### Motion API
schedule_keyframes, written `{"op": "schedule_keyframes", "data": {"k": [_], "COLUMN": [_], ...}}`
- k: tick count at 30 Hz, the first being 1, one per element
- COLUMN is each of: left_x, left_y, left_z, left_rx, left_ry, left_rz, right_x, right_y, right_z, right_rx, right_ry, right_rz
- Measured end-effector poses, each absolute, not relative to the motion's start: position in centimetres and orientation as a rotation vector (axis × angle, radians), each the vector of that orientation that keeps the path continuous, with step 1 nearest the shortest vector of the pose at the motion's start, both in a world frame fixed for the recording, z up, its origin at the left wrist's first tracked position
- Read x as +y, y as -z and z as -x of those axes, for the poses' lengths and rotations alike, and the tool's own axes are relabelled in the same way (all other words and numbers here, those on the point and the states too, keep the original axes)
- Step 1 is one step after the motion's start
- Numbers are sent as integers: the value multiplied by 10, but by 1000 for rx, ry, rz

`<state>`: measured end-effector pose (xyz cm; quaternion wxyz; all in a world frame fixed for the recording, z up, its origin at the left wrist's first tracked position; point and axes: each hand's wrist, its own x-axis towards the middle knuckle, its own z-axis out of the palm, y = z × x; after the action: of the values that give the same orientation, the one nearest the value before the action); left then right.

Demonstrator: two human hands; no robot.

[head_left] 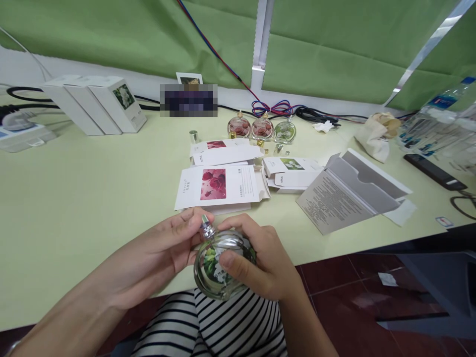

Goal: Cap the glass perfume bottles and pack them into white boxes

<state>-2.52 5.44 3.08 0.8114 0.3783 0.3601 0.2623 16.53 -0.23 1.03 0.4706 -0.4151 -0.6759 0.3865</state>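
Held at the front edge of the table is a round glass perfume bottle (208, 267) with a green and white flower picture. My right hand (256, 263) is closed around its side, thumb across the front. My left hand (167, 248) is closed at the bottle's neck, thumb and fingertips against the silver sprayer (207, 228); its far fingers are partly hidden. The bottle is tilted and shows no cap. Beyond the hands lie a flattened white box with a red rose picture (213, 184), another rose box (223, 156) and a white-flower box (293, 173).
Several white boxes (107, 109) stand at back left. Two pink bottles, one a pink perfume bottle (262, 127), and a green one (285, 131) stand at the back, with loose caps (194, 137) nearby. Right are an opened grey carton (334, 198), a phone (435, 171) and plastic bottles (427, 124).
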Motion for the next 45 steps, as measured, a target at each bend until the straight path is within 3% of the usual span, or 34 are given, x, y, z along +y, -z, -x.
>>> {"op": "schedule_keyframes", "data": {"k": [12,24,45], "left_x": [55,40,24], "left_y": [-30,-53,-36], "left_z": [27,23,17], "left_rx": [876,1067,942], "left_ry": [-584,-912,-1023], "left_rz": [-959,-1851,-1677], "right_x": [-1,3,-1], "right_y": [-12,2,-1], "right_z": [-165,-155,-152], "right_rx": [-1731,-1887,-1911], "right_ry": [-886,-346,-417], "right_rz": [1066,960,871]}}
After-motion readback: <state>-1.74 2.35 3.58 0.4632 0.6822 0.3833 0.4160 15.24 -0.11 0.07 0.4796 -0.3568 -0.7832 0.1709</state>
